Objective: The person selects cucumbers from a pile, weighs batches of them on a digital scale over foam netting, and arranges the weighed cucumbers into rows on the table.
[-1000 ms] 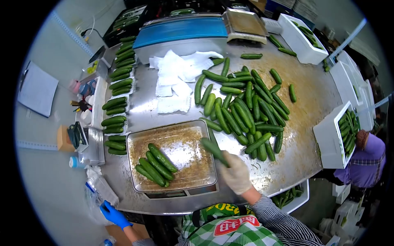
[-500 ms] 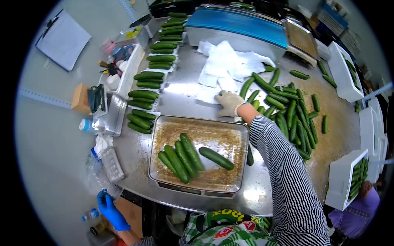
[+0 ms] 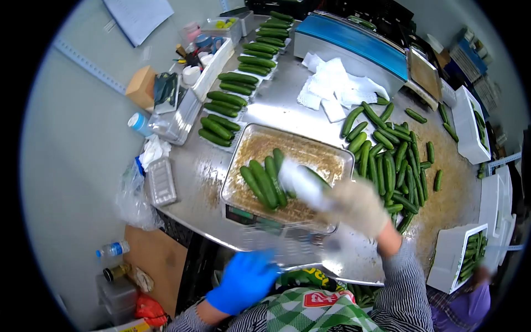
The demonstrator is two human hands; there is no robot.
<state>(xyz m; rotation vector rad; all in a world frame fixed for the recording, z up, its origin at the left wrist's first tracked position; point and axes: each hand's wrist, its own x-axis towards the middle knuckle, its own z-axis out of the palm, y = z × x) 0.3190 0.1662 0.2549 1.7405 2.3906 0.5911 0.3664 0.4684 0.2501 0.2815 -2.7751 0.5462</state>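
My right hand, in a beige knit glove, is closed on a white sheet, blurred by motion. It hangs over the right part of a metal tray on a scale. Several cucumbers lie in the tray; the sheet partly covers one. My left hand, in a blue glove, is at the table's front edge below the tray. Its fingers are smeared by motion. A streaked, see-through shape lies just beyond them; whether they hold it I cannot tell.
Cucumbers on white sheets line the left side. A large cucumber pile covers the right. White sheets lie before a blue-topped machine. A clear plastic tray sits left. A co-worker's purple sleeve shows beside a white foam box.
My right hand has come from the sheet pile toward me, bringing a white sheet over the tray. My left hand has moved right, to the table's front edge. The view has shifted.
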